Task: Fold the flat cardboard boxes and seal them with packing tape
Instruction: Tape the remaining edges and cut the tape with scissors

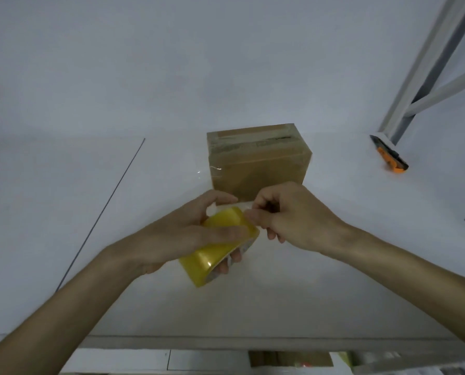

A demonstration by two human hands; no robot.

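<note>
A folded brown cardboard box [258, 158] stands on the white table [117, 198], with clear tape along its top seam and down its left side. In front of it my left hand [188, 234] grips a yellowish roll of packing tape [217, 247], fingers through the core and thumb on top. My right hand [293, 215] pinches the loose end of the tape at the roll's upper right edge. A short clear strip stretches between the two hands, just in front of the box.
An orange and black box cutter [391, 155] lies at the back right near a grey metal frame post [426, 77]. A thin dark seam [104, 207] runs across the table on the left. The table's front edge [226, 342] is below my arms, with shelving under it.
</note>
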